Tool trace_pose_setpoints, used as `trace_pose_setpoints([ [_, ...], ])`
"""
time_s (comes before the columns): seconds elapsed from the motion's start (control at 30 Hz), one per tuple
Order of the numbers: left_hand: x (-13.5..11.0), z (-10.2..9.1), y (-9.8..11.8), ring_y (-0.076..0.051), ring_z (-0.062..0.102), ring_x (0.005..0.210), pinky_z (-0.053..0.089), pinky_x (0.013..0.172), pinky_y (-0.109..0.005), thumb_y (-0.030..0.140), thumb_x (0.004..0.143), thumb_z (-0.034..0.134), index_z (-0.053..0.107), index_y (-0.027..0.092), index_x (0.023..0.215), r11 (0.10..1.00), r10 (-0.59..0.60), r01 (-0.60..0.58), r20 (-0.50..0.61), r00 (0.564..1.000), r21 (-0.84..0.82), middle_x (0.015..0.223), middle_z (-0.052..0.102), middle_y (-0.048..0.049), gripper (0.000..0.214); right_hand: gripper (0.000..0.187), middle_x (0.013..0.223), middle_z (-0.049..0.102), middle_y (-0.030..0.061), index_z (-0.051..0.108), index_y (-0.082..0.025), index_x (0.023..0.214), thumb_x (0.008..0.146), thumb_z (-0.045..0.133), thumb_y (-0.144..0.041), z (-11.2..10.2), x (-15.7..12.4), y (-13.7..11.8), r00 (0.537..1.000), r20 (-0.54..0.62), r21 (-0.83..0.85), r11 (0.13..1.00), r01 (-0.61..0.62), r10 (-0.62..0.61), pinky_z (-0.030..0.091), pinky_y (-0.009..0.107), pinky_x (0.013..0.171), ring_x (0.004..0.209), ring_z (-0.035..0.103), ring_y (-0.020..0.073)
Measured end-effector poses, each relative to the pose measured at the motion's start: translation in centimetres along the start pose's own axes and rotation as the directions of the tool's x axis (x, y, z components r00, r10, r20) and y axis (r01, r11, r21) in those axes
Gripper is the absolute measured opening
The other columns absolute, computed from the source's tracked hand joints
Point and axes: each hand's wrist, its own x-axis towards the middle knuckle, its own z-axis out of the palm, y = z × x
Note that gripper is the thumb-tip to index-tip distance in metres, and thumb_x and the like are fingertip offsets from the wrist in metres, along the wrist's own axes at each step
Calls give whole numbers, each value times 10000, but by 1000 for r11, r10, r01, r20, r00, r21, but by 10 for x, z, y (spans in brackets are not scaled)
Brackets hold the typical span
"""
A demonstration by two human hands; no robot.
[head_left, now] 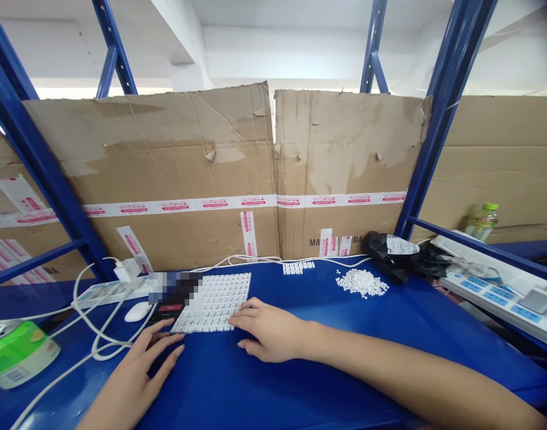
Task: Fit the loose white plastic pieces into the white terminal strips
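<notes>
A white sheet of small moulded parts in a grid (217,300) lies on the blue table (327,334). My right hand (269,330) rests at the sheet's lower right corner, fingers curled loosely with their tips on its edge. My left hand (141,370) lies flat on the table with fingers stretched toward the sheet's lower left corner and a dark device with a red patch (171,307). A heap of loose white pieces (362,282) and a short white strip of parts (298,267) lie farther back.
Cardboard sheets (273,173) wall off the back between blue rack posts (439,113). White cables (98,316), a power strip (114,289), a white oval object (138,311) and a green can (18,352) sit left. A black bag (396,255), another power strip (501,292) and a bottle (482,221) are right.
</notes>
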Motion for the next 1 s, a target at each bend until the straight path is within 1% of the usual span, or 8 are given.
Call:
trace_pose_setpoints([
  [0.1,1,1,4,-310,729,1200,651,968,-381,593,954,540,839,323,1061,1000,-2,2,8,1000,8,1361,698,-57,417,466,1378,690,174,606,-90,1452,1022,619,-270,-9,-8,-1,1000,-5,23,1000,-22,22,442,389,1153,1328,526,273],
  [0.2,3,0,7,-313,741,1172,649,977,-405,591,963,524,842,320,1069,1000,6,-6,11,1000,28,1357,690,-70,431,470,1357,700,164,600,-89,1458,1021,615,-258,-17,-17,0,999,-20,47,998,-38,39,454,380,1143,1313,525,269],
  [0.37,7,-3,12,-312,748,1161,641,998,-412,562,964,542,838,326,1102,998,16,-18,35,999,54,1364,689,-63,402,481,1339,700,138,586,-147,1482,1015,630,-251,-26,-32,4,995,-35,72,993,-96,98,474,376,1119,1316,520,260],
  [0.63,1,0,10,-326,732,1200,662,963,-411,599,953,521,845,334,1049,999,0,0,-3,1000,44,1372,680,-59,429,519,1369,689,149,559,-139,1514,1015,634,-262,-40,-54,18,989,-63,50,991,-128,131,486,405,1130,1329,525,261],
  [0.73,-4,2,9,-318,730,1199,666,952,-396,610,943,532,841,325,1042,999,-27,27,-19,999,26,1396,666,-55,432,482,1396,673,167,570,-123,1491,1019,594,-214,-50,-60,41,980,-100,-65,981,-181,174,470,439,1150,1309,564,268],
  [0.77,-6,3,10,-317,726,1203,665,955,-397,611,941,539,838,323,1044,999,-35,35,-27,999,21,1406,657,-55,428,462,1392,672,185,581,-103,1473,1019,570,-181,-53,-62,53,968,-128,-106,967,-231,217,471,443,1147,1292,588,271],
  [0.9,-12,3,23,-338,712,1206,648,992,-467,598,954,540,821,310,1062,998,-53,54,-91,994,12,1420,624,-76,416,454,1289,716,192,637,-69,1386,964,483,-5,-65,-74,103,869,-202,-266,829,-492,451,477,397,1111,1221,651,270],
  [1.0,-9,4,44,-367,679,1240,592,1058,-556,583,973,532,807,308,1091,1000,-16,19,-120,993,24,1386,629,-92,407,455,1243,718,248,655,3,1341,935,452,47,-70,-84,128,841,-229,-291,790,-539,490,479,439,1088,1203,647,314],
])
